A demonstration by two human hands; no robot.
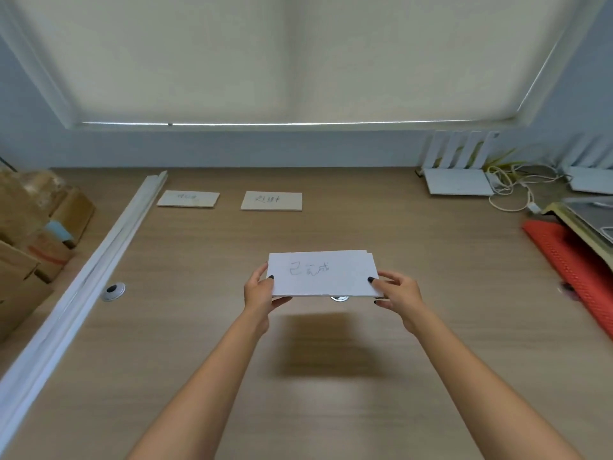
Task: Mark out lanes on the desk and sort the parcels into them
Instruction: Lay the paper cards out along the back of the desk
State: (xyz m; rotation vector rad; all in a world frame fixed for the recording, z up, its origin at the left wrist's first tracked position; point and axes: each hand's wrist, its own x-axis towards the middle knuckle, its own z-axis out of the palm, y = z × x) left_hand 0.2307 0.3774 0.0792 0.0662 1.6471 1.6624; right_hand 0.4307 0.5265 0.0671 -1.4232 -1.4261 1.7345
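**Here, a third lane card held over the surface**

Now both hands carry a white card [323, 275] with handwriting on its face, held flat and lifted clear of the surface [414, 343]; its shadow falls on the wood just below and nearer the person. The left hand [260, 293] pinches the card's left short edge, thumb on top and fingers [282, 302] curled beneath. The right hand [396, 292] pinches the right short edge the same way, thumb tip on the top face. A second sheet edge peeks out at the card's far right corner, so there may be more than one card in the grip; that cannot be told for sure.

The card's long axis runs left to right, squarely between the two hands, and neither hand is plainly nearer its middle. Two similar labelled cards lie flat near the far edge of the surface: the left card [188, 198] and the middle card [271, 201], side by side with a gap between. The held card sits well short of that row and to the right of the middle card. Judging from the task, the likely move is forward and slightly right, setting it down in line with the other two, with a matching gap.

A bundle of long white strips [99, 260] lies diagonally along the left side, probably lane dividers. Cardboard parcels [30, 234] are stacked beyond it, at the left edge.
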